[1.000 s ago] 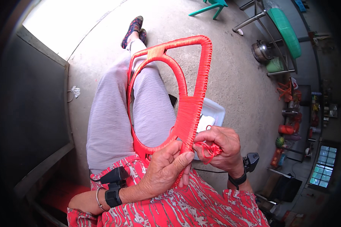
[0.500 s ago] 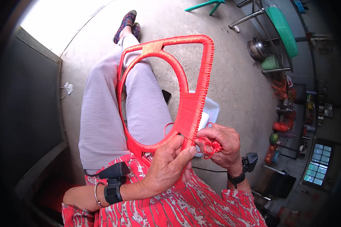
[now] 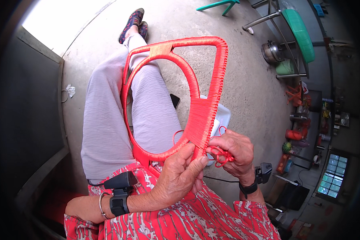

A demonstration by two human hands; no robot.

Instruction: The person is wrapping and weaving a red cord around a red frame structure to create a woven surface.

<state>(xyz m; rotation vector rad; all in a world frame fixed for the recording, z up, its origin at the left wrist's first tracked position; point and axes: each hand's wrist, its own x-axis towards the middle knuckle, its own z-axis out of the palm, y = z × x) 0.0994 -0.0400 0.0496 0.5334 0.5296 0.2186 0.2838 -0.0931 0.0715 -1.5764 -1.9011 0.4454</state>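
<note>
Red plastic cord being wound onto a woven frame held over the lap.

The left hand (image 3: pixel 179 176) is closed around the lower edge of the red woven frame (image 3: pixel 202 108); the right hand (image 3: pixel 233 154) pinches the looped red cord (image 3: pixel 221 156) just beside it. A white tub (image 3: pixel 223 116) sits partly hidden behind the frame; farther right stand a metal pot (image 3: pixel 271 52), a green bucket (image 3: pixel 285 68) and red containers (image 3: pixel 294 134) along the wall.

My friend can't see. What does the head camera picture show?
A seated person's left hand grips a red woven frame resting on their lap, while the right hand pinches loops of red cord beside it.
</note>
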